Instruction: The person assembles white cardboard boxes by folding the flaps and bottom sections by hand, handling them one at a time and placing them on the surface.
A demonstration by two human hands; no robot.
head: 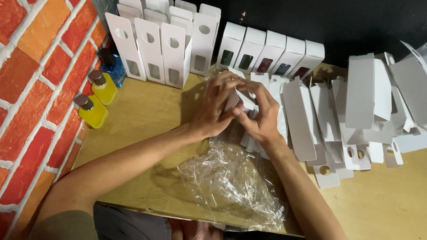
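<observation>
Two hands, left hand (213,109) and right hand (260,117), meet over the wooden bench (407,206), fingers pinched together on a small flat white cardboard carton (238,100) held just above crinkled clear plastic wrap (233,184). Folding appears under way; squaring the panels would likely need a firm grip. Finished white window boxes (269,54) stand behind.

small white carton (241,99), held above table

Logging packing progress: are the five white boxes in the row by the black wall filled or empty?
Filled, apparently: each of the five white boxes stands upright, closed on top, with something dark green, red or blue showing through its front window.
</observation>
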